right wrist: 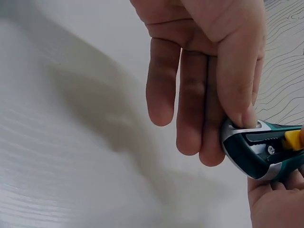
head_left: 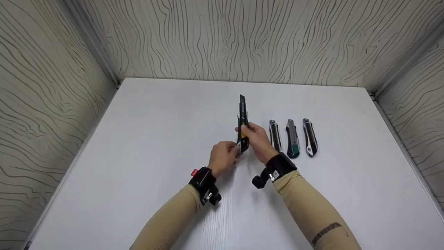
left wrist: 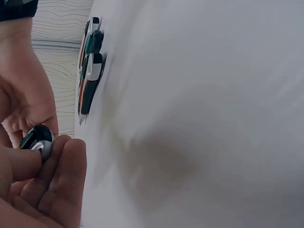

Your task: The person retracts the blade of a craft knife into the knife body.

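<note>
A utility knife [head_left: 243,114] is held up over the table, its dark tip pointing away. My right hand [head_left: 259,140] grips its middle, the thumb lying at the yellow slider [right wrist: 292,139]. At the near end, my left hand [head_left: 223,157] pinches the knife's butt between thumb and fingers. In the left wrist view the silver-and-dark butt [left wrist: 42,140] shows between the left thumb and fingers. In the right wrist view the left thumb presses on the silver end, with the other left fingers hanging fairly straight.
To the right of my hands, three more utility knives lie side by side: a black-and-white one [head_left: 274,133], a grey one with a green end [head_left: 292,139] and another black-and-white one [head_left: 310,137]. They rest on a white table [head_left: 138,139], walled by wood-patterned panels [head_left: 222,41].
</note>
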Demonstrator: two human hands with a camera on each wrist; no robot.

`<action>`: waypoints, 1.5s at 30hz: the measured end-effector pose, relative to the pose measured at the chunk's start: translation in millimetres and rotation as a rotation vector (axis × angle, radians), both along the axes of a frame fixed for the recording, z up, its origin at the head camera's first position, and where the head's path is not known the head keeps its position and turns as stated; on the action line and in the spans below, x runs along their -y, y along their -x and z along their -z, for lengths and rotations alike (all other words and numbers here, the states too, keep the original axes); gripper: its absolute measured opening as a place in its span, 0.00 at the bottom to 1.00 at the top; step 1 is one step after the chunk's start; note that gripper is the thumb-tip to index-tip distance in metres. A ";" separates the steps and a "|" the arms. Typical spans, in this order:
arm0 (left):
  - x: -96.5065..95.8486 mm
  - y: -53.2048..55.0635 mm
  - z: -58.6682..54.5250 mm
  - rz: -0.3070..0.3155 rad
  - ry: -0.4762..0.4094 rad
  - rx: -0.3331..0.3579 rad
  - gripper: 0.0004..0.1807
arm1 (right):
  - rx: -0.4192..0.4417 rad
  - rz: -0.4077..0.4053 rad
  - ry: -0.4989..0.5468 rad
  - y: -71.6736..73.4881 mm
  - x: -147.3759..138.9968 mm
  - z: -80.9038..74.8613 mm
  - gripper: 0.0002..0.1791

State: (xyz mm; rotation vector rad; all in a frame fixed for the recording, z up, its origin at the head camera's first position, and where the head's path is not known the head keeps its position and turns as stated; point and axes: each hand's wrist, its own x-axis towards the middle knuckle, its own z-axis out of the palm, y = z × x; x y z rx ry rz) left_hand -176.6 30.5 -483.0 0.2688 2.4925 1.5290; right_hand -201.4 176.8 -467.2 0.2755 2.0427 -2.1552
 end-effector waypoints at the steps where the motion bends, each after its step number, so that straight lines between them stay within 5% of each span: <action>1: -0.2 -0.1 -0.1 0.003 0.004 -0.004 0.11 | -0.001 -0.002 -0.005 -0.2 -0.1 0.0 0.21; 25: -0.4 -0.8 -4.2 0.003 -0.008 0.001 0.11 | -0.020 0.068 0.015 -0.4 3.8 2.2 0.19; 45: -1.0 -1.7 -2.8 0.008 -0.011 -0.003 0.11 | -0.003 0.011 0.032 -3.4 2.1 1.7 0.22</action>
